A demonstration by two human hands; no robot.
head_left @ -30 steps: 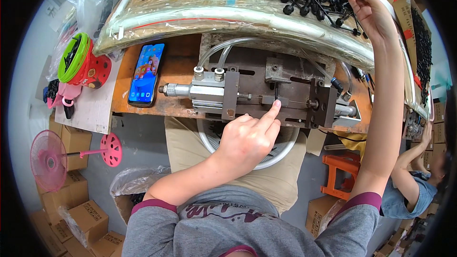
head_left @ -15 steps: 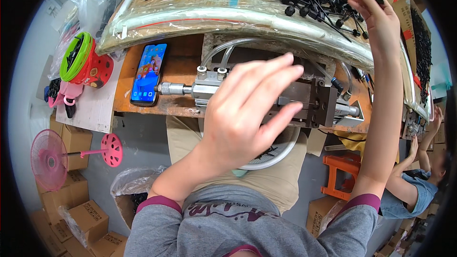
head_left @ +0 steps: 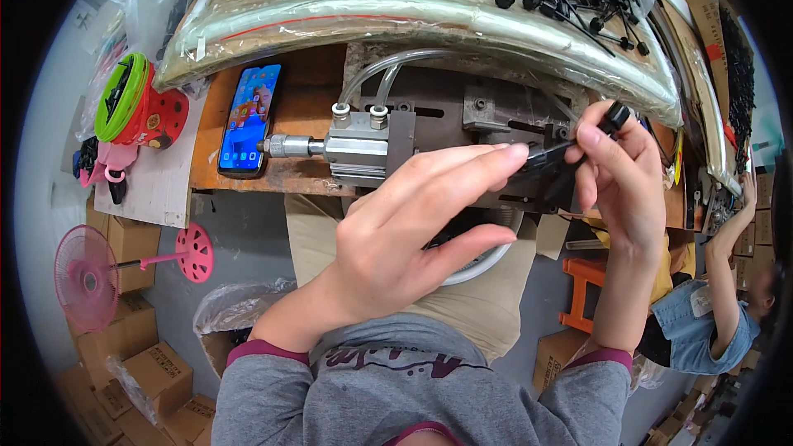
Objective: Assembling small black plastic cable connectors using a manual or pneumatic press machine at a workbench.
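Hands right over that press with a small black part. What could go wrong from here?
1. Both hands, left hand and right hand, share one small black part right above the metal press; fingers could get pinched if it cycles.
2. The part might slip and fall into the press or off the bench.
3. The phone lies near the bench edge and could be knocked.

Top: grey sweatshirt [head_left: 396, 388], dark printed lettering across chest
Cuffs: maroon bands [head_left: 248, 351] at both wrists
Trousers: khaki [head_left: 479, 306]
Left hand [head_left: 405, 231], right hand [head_left: 619, 173]: bare, ungloved
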